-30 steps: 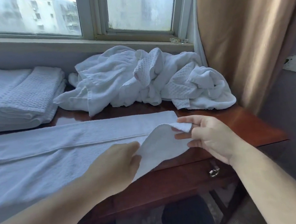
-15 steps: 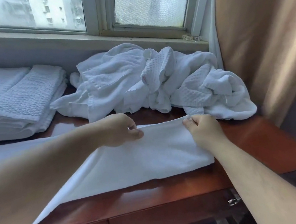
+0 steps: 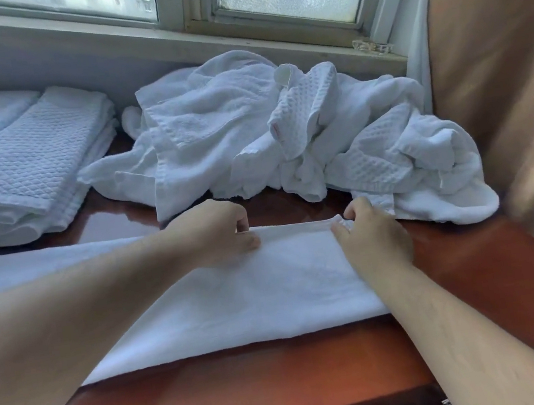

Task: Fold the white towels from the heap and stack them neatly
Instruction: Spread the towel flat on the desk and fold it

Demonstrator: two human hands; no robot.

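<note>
— The hands?
— Left hand [image 3: 215, 236] and right hand [image 3: 376, 238] each pinch the far edge of the flat white terry towel [image 3: 239, 307].
— Its lie?
— Long axis left to right on the glossy reddish wooden table [image 3: 253, 395], with the rumpled white towel heap [image 3: 283, 137] just beyond.

White waffle-weave towels [image 3: 28, 168], plain white towel [image 3: 256, 301], reddish-brown table [image 3: 251, 388].

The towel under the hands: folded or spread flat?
Folded over: the left hand and right hand pinch the doubled far edge of the towel.
</note>
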